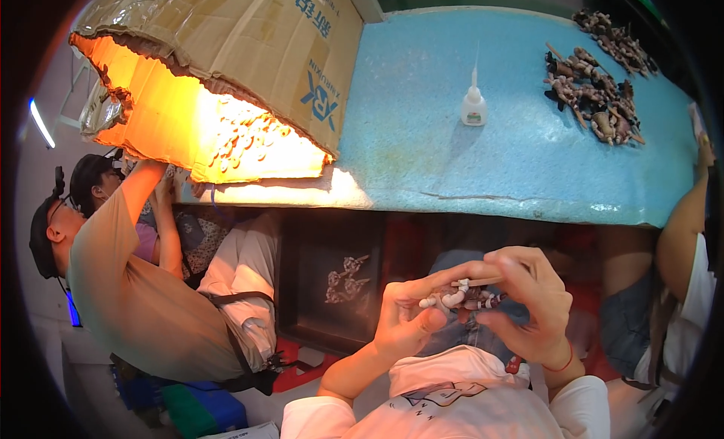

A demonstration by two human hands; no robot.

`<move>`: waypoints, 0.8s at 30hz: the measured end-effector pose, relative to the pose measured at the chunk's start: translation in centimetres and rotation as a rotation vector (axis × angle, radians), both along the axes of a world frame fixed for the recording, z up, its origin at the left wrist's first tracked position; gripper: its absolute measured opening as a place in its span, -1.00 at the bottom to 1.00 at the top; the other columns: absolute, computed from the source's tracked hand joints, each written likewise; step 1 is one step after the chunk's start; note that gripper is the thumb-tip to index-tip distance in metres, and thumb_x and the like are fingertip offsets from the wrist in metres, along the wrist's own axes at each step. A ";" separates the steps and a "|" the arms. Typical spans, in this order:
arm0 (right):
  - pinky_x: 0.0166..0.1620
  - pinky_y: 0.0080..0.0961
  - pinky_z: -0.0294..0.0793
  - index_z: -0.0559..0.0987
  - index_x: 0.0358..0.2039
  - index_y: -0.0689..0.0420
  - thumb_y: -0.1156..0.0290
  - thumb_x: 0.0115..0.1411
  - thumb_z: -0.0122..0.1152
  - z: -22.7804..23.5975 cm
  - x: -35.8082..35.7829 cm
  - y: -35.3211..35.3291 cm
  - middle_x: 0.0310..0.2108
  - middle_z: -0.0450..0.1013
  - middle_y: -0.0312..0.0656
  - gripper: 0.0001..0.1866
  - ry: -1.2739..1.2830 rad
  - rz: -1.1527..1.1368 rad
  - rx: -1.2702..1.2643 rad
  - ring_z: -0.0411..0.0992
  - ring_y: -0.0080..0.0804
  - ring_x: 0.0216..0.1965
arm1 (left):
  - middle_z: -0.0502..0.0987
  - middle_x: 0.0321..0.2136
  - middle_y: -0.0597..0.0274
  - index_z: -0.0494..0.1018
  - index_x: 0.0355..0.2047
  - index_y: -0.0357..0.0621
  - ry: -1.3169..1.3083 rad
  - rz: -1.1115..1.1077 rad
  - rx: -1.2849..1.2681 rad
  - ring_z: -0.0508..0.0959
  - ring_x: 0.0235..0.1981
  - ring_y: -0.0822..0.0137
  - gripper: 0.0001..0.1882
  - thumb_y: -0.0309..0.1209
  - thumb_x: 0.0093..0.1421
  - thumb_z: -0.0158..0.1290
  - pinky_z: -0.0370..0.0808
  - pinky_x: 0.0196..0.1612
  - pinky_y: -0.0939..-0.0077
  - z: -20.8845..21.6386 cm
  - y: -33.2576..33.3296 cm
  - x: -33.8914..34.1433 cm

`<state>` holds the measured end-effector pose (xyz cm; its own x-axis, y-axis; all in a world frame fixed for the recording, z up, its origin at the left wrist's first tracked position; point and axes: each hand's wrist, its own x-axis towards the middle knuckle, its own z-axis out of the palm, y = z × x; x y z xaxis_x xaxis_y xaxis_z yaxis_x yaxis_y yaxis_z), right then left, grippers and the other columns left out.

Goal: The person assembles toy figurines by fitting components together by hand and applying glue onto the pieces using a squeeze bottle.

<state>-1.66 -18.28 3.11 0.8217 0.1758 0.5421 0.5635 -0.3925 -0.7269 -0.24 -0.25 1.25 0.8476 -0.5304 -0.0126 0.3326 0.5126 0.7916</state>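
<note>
In front of my chest, both hands hold one small painted figurine (461,297) in white, brown and dark tones, with a thin stick-like part along it. My left hand (403,318) pinches its left end between thumb and fingers. My right hand (537,307) grips the other end, its fingers curled over the top; some of the figurine is hidden by them. Ahead on the blue tabletop (422,77) stands a small white squeeze bottle (473,107) with a long thin nozzle, apart from both hands.
Similar figurines lie in a heap (592,96) at the table's right, with another pile (615,41) behind. A cardboard box (249,54), lit orange inside, holds many small pieces. Left of my hands, a black bin (302,303) contains a few figurines. People sit on both sides.
</note>
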 end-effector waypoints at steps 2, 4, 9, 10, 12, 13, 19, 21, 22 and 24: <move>-0.14 -0.44 0.40 0.37 0.00 0.29 0.50 -0.23 0.39 -0.1 -0.3 0.0 -0.06 0.38 0.07 -0.30 0.035 -0.069 0.213 0.40 -0.19 -0.12 | 0.36 -0.03 -0.15 0.29 0.01 -0.44 -0.040 0.027 0.048 0.44 -0.12 0.26 -0.42 -0.23 0.11 0.09 0.41 -0.14 0.43 0.1 -0.1 0.1; -0.09 -0.42 0.38 0.33 0.03 0.31 0.51 -0.20 0.37 -0.1 -0.5 0.0 0.01 0.30 0.12 -0.29 0.145 -0.005 0.331 0.39 -0.20 -0.09 | 0.32 0.00 -0.22 0.29 -0.01 -0.46 -0.294 0.128 0.194 0.42 -0.11 0.19 -0.42 -0.26 0.08 0.13 0.38 -0.09 0.41 0.1 -0.2 0.1; -0.06 -0.47 0.36 0.33 0.02 0.33 0.59 -0.15 0.31 0.6 0.1 0.8 0.06 0.24 0.20 -0.35 0.301 0.200 0.390 0.41 -0.21 -0.09 | 0.32 -0.02 -0.31 0.33 -0.06 -0.49 -0.685 0.309 0.418 0.42 -0.17 0.11 -0.47 -0.35 0.04 0.14 0.39 -0.13 0.38 -0.1 -0.3 0.5; -0.04 -0.45 0.37 0.39 -0.02 0.31 0.60 -0.15 0.29 1.2 0.1 1.0 0.02 0.28 0.21 -0.42 0.320 0.189 0.396 0.40 -0.13 -0.04 | 0.32 -0.03 -0.33 0.34 -0.07 -0.48 -0.820 0.350 0.461 0.43 -0.19 0.10 -0.50 -0.39 0.03 0.14 0.40 -0.15 0.37 -0.1 -0.2 0.7; -0.03 -0.43 0.38 0.42 -0.05 0.29 0.61 -0.15 0.26 1.3 0.4 1.1 0.00 0.29 0.21 -0.46 0.289 0.197 0.339 0.38 -0.09 -0.02 | 0.32 -0.03 -0.34 0.35 -0.09 -0.49 -0.866 0.371 0.486 0.43 -0.22 0.09 -0.52 -0.44 0.01 0.14 0.41 -0.18 0.37 0.0 0.1 0.8; -0.01 -0.40 0.38 0.45 -0.08 0.27 0.62 -0.15 0.23 1.3 0.6 1.1 -0.02 0.31 0.22 -0.49 0.258 0.206 0.289 0.35 -0.06 0.01 | 0.32 -0.03 -0.34 0.36 -0.10 -0.49 -0.914 0.390 0.518 0.43 -0.24 0.09 -0.54 -0.48 0.00 0.14 0.43 -0.21 0.36 0.0 0.3 0.8; 0.00 -0.37 0.37 0.49 -0.14 0.26 0.65 -0.19 0.15 1.2 0.9 1.9 -0.05 0.33 0.22 -0.53 0.255 0.206 0.298 0.31 -0.04 0.05 | 0.32 -0.03 -0.35 0.35 -0.09 -0.48 -0.992 0.435 0.548 0.43 -0.29 0.04 -0.52 -0.59 -0.08 0.13 0.45 -0.28 0.37 -0.2 0.8 0.8; 0.01 -0.37 0.37 0.49 -0.14 0.26 0.65 -0.19 0.16 1.3 1.0 2.0 -0.06 0.34 0.22 -0.53 0.254 0.209 0.292 0.31 -0.03 0.05 | 0.32 -0.03 -0.35 0.35 -0.08 -0.47 -0.992 0.435 0.547 0.43 -0.29 0.03 -0.48 -0.62 -0.14 0.12 0.45 -0.27 0.36 -0.1 1.0 0.7; 0.01 -0.36 0.37 0.49 -0.15 0.27 0.65 -0.20 0.16 1.4 1.0 2.0 -0.07 0.35 0.21 -0.53 0.252 0.210 0.291 0.31 -0.03 0.05 | 0.31 -0.03 -0.35 0.34 -0.07 -0.47 -0.993 0.433 0.548 0.43 -0.29 0.02 -0.44 -0.65 -0.19 0.11 0.45 -0.27 0.35 -0.1 1.0 0.7; 0.01 -0.36 0.36 0.49 -0.15 0.27 0.65 -0.21 0.16 1.5 1.0 2.1 -0.08 0.36 0.21 -0.52 0.251 0.218 0.289 0.30 -0.02 0.05 | 0.31 -0.03 -0.35 0.35 -0.08 -0.46 -1.009 0.440 0.560 0.43 -0.28 0.01 -0.42 -0.66 -0.23 0.11 0.45 -0.27 0.34 0.0 1.2 0.7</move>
<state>-0.62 -16.17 4.58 0.8947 0.2305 0.3826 0.4025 -0.0445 -0.9143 0.45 0.91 1.29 0.7145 -0.3298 0.6170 -0.6694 -0.0659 0.7400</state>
